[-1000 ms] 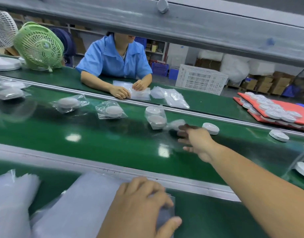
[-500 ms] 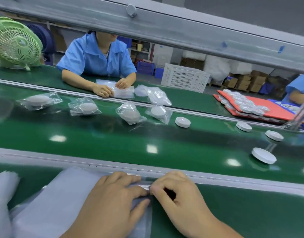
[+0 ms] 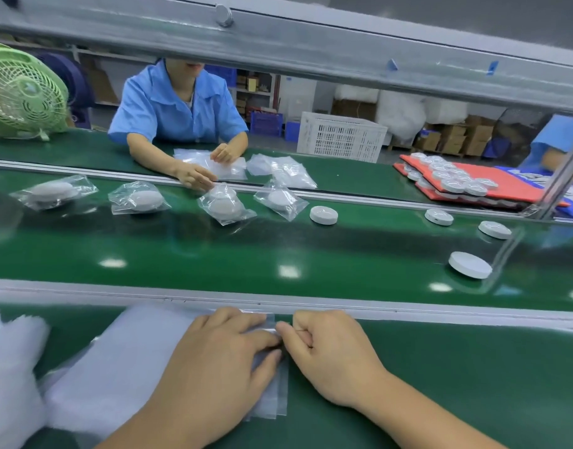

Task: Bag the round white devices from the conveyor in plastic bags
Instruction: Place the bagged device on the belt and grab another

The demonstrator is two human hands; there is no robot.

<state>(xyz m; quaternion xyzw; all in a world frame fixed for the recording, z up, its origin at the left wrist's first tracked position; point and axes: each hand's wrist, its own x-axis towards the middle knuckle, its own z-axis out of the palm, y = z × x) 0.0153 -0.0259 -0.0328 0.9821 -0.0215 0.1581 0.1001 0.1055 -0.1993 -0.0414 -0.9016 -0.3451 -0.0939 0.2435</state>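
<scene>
A stack of clear plastic bags [image 3: 126, 361] lies on the near green bench. My left hand [image 3: 220, 361] rests flat on the stack with straight fingers. My right hand [image 3: 330, 354] has curled fingers and pinches the edge of the top bag at the stack's right end. On the green conveyor [image 3: 246, 254], bare round white devices sit at the right: one nearest me [image 3: 469, 264], one mid-belt [image 3: 324, 215], two farther right [image 3: 438, 217] [image 3: 494, 229]. Several bagged devices [image 3: 225, 205] lie along the belt's far side.
A person in a blue shirt [image 3: 178, 108] handles bags across the belt. A green fan [image 3: 22, 92] stands far left. Red trays with devices [image 3: 456, 184] lie far right, beside a metal post [image 3: 560, 186]. More bags [image 3: 6, 377] are piled near left. A grey beam [image 3: 278, 43] crosses overhead.
My right hand came back from the conveyor, where it left a bagged device, to the bag stack and now pinches the top bag. The bagged devices drifted left on the belt.
</scene>
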